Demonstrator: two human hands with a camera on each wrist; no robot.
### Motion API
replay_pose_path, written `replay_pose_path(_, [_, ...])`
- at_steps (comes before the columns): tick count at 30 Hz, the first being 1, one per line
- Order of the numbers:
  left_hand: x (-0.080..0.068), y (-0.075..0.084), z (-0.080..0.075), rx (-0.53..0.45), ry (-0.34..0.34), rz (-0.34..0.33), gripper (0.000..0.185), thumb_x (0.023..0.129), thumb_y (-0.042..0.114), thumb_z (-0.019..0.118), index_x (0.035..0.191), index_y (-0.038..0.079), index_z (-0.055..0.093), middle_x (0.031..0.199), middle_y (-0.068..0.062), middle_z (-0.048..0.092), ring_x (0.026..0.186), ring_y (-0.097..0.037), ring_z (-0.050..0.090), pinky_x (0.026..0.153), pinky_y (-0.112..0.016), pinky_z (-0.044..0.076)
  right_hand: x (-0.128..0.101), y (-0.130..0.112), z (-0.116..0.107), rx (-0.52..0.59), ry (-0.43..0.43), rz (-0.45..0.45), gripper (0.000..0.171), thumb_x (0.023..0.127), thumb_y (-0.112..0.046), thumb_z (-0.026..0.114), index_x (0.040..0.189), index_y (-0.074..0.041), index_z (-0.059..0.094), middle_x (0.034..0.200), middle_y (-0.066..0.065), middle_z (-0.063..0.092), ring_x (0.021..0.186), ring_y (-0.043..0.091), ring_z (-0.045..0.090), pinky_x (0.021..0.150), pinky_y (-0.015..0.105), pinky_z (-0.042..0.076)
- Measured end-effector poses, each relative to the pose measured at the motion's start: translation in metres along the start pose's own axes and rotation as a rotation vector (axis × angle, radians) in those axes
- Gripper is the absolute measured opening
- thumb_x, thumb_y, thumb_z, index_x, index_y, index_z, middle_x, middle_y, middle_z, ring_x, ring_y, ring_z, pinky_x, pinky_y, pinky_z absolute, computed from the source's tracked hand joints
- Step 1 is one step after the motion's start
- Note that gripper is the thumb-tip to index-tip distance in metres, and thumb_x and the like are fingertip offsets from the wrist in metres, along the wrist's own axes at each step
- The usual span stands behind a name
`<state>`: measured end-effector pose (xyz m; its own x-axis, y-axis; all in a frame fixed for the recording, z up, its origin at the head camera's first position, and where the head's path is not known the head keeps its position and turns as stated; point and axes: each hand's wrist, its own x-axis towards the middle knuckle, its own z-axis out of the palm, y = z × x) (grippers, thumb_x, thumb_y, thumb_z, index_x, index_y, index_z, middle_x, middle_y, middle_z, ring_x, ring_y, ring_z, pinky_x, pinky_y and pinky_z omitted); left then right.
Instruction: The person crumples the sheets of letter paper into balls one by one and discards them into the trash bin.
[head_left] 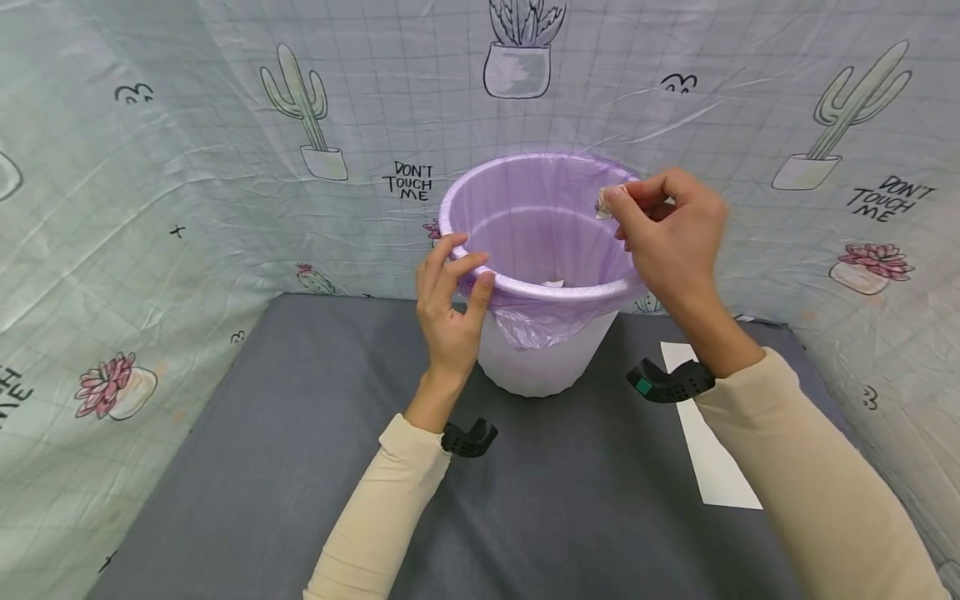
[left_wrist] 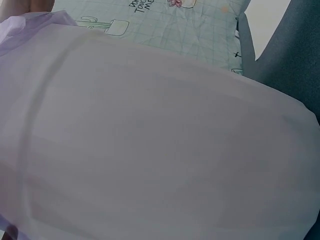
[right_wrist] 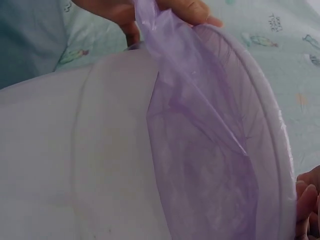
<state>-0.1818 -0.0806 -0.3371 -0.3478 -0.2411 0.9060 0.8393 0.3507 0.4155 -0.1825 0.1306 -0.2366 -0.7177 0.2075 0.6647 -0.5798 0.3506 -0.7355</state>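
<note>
Two hands work at the rim of a white bin (head_left: 542,354) lined with a purple bag (head_left: 543,233). At the near left of the rim, the left hand (head_left: 448,312) curls its fingers and thumb over the edge, gripping rim and bag film together. At the far right, the right hand (head_left: 671,233) pinches a gathered bit of the bag's edge between thumb and fingertips and holds it raised just above the rim; the right wrist view shows the film stretched up from the bin's inside into that pinch. The bag's overhang hangs crumpled down the front of the bin. Standing upright on a dark grey cloth (head_left: 300,433), the bin sits toward the back, close to a pale backdrop (head_left: 187,167) printed with cacti. To the right, under the right forearm, a white paper strip (head_left: 712,467) lies flat on the cloth. Both forearms wear cream sleeves and black wrist mounts.
</note>
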Motion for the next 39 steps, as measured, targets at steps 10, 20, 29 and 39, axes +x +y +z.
replay_pose_path(10, [-0.001,-0.001,0.0,0.0,-0.007,-0.008,0.029,0.093,0.036,0.063,0.099,0.009,0.069,0.12,-0.012,0.059,0.108,-0.03,0.05,0.091,-0.042,0.039,0.021,0.005,0.005,-0.127,-0.127,0.15,0.018,0.084,-0.022,0.074,0.086,-0.006,0.066,0.075,-0.001,0.065,0.055,0.013,0.062,0.055,0.02,0.051])
replay_pose_path(20, [0.0,-0.001,0.0,-0.002,0.003,0.005,0.03,0.094,0.037,0.062,0.099,0.008,0.069,0.121,-0.014,0.059,0.108,-0.029,0.05,0.089,-0.041,0.04,0.037,0.0,0.008,-0.222,-0.293,0.347,0.031,0.087,-0.03,0.072,0.107,-0.007,0.066,0.094,0.001,0.062,0.075,0.016,0.066,0.067,0.021,0.051])
replay_pose_path(29, [0.001,0.0,0.001,-0.024,0.006,0.024,0.032,0.094,0.038,0.062,0.099,0.007,0.07,0.12,-0.018,0.059,0.106,-0.033,0.05,0.088,-0.041,0.039,0.043,0.003,0.01,-0.259,-0.354,0.391,0.035,0.09,-0.027,0.068,0.12,-0.009,0.064,0.109,0.004,0.062,0.086,0.017,0.066,0.074,0.022,0.051])
replay_pose_path(39, [-0.001,-0.002,0.001,-0.008,-0.012,0.007,0.03,0.094,0.037,0.062,0.099,0.008,0.069,0.121,-0.013,0.059,0.108,-0.03,0.05,0.09,-0.042,0.039,0.042,0.001,-0.002,-0.159,-0.34,0.395,0.032,0.093,-0.027,0.064,0.12,-0.01,0.065,0.11,0.005,0.061,0.085,0.016,0.066,0.081,0.027,0.053])
